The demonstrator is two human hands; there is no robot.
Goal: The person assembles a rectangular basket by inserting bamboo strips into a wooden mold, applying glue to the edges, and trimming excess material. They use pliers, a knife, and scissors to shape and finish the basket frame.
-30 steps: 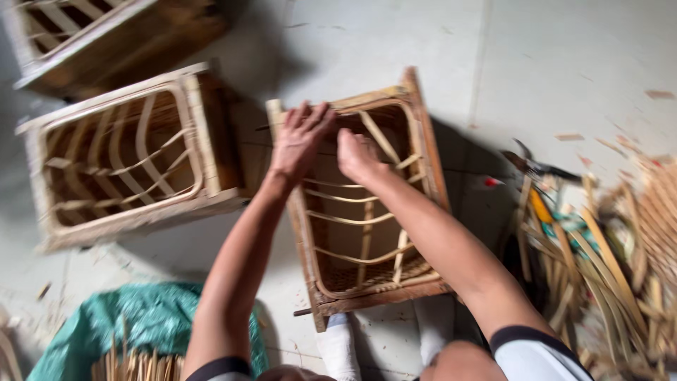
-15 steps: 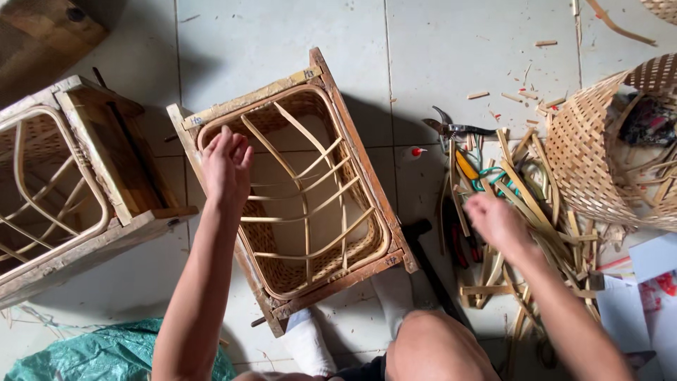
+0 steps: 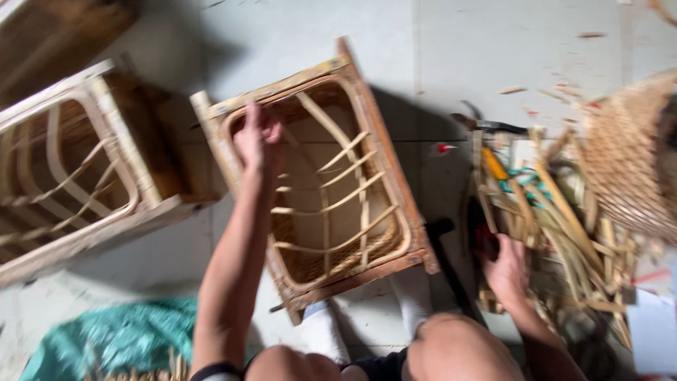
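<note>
Gripping the rattan frame [image 3: 317, 176], left hand [image 3: 257, 137] stays; right hand [image 3: 504, 268] has dropped onto the cane strips [image 3: 564, 219].

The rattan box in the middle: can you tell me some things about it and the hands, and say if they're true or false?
1. The left hand rests on the rim of the middle rattan box. True.
2. The right hand is inside that box. False: it is down in the pile of cane strips beside it.
3. Another open frame box lies to the left. True.
4. A woven basket sits at the right edge. True.
5. The green cloth covers the middle box. False: it lies on the floor, bottom left.
</note>
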